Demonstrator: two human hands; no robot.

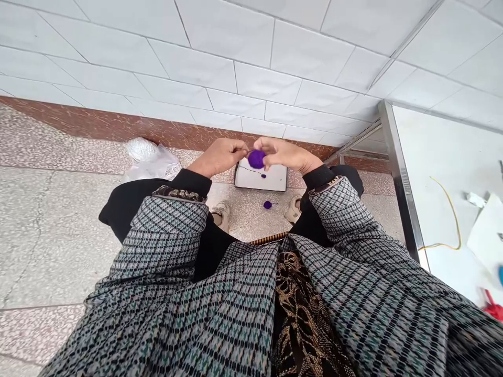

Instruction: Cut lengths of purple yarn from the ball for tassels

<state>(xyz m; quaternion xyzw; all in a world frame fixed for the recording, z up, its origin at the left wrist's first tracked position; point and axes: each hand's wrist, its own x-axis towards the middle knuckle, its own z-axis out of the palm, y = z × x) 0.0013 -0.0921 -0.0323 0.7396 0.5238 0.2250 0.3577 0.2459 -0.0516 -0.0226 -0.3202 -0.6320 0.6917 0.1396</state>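
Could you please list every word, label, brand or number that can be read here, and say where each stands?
No text is readable.
Metal frame of the white table: a small marking, too small to read.
White sheet on it: a dark mark, too small to tell.

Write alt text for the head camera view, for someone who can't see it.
A person's left hand and right hand hold a rounded purple piece above a shallow box on a speckled floor. A smaller purple piece lies in the box, another on the floor. A plastic bag is at left, a white table at right.
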